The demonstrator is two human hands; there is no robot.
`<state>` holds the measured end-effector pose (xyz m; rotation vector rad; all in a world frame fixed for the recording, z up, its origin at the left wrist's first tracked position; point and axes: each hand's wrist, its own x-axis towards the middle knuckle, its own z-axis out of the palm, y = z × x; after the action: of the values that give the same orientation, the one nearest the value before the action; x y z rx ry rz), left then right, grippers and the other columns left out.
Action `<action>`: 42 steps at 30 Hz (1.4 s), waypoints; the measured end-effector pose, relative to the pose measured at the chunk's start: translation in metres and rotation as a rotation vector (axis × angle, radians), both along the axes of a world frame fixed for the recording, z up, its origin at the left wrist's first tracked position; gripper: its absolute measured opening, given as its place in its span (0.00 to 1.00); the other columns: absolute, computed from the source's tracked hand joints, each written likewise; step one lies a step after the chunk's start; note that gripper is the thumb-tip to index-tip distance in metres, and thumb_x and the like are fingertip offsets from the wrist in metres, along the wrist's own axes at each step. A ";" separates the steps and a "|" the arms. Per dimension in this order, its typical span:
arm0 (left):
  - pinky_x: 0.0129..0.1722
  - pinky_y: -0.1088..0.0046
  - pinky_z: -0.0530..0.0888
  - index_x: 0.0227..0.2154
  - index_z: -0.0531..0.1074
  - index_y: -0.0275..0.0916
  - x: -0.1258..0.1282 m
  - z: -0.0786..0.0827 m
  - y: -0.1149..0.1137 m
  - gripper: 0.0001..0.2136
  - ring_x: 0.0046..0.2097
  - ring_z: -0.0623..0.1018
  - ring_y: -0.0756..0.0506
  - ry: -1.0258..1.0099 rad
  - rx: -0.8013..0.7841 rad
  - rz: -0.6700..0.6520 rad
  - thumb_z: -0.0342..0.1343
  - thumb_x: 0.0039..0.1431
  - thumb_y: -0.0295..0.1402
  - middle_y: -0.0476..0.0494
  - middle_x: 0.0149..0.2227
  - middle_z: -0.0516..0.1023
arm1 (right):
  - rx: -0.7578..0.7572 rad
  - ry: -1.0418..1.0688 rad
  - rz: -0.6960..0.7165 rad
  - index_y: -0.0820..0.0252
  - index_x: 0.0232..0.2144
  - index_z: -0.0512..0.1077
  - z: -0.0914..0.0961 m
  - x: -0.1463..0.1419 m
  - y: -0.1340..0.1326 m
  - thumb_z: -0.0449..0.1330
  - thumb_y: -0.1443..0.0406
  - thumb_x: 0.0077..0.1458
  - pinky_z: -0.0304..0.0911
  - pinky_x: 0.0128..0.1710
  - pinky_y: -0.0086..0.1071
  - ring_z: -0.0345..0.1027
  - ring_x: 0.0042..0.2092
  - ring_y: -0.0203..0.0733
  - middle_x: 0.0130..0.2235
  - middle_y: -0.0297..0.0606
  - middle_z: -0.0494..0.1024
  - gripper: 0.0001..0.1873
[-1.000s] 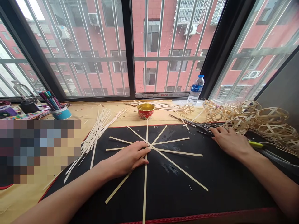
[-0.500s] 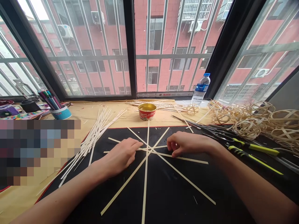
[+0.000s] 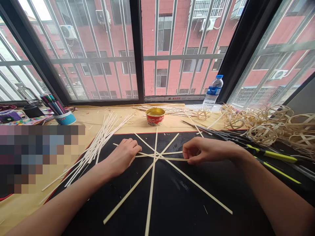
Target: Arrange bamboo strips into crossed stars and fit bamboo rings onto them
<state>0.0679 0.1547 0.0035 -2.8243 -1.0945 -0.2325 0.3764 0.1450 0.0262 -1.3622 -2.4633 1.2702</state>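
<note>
Black mat (image 3: 187,213) with a red edge, crossed by pale cream strips (image 3: 155,156) in a star pattern. Beyond the mat: tan desk (image 3: 85,113), red tin (image 3: 155,121) with white lettering and gold inside, clear bottle (image 3: 213,91) with blue cap and label. At the mat's right, black pliers handles (image 3: 280,156) with yellow-green stripes.

I am viewing from afar a yellow table (image 3: 176,126) that is carrying a red-edged black mat (image 3: 187,209). Crossed strips (image 3: 155,155) are lying on the mat; a loose bundle (image 3: 99,141) is lying partly on it, partly on the table. Beyond, a red tin (image 3: 155,120), a blue pen cup (image 3: 65,119) and more strips (image 3: 169,110) are resting on the tabletop.
</note>
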 end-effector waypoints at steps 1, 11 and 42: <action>0.39 0.66 0.68 0.34 0.73 0.37 -0.001 0.003 0.000 0.11 0.36 0.72 0.43 -0.017 0.014 0.003 0.47 0.58 0.18 0.43 0.33 0.73 | 0.002 0.025 0.003 0.60 0.29 0.72 0.001 0.001 0.000 0.60 0.62 0.50 0.59 0.26 0.27 0.67 0.27 0.36 0.25 0.32 0.75 0.07; 0.39 0.65 0.69 0.34 0.74 0.38 -0.009 0.019 -0.002 0.10 0.37 0.74 0.43 -0.161 0.050 0.021 0.49 0.58 0.20 0.43 0.33 0.74 | -0.140 0.122 -0.032 0.62 0.30 0.70 0.005 0.008 0.002 0.64 0.57 0.49 0.59 0.25 0.25 0.67 0.26 0.34 0.25 0.30 0.72 0.14; 0.63 0.57 0.61 0.57 0.58 0.37 0.027 -0.019 -0.020 0.18 0.62 0.64 0.42 -0.211 -0.279 -0.126 0.40 0.66 0.28 0.37 0.59 0.67 | 0.168 -0.196 -0.581 0.63 0.30 0.71 -0.026 0.024 0.032 0.56 0.64 0.55 0.67 0.26 0.27 0.74 0.29 0.39 0.30 0.42 0.78 0.08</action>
<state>0.0945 0.1345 -0.0159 -3.1836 -1.0613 -0.4284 0.4001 0.1768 0.0002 -2.0194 -1.9717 0.8109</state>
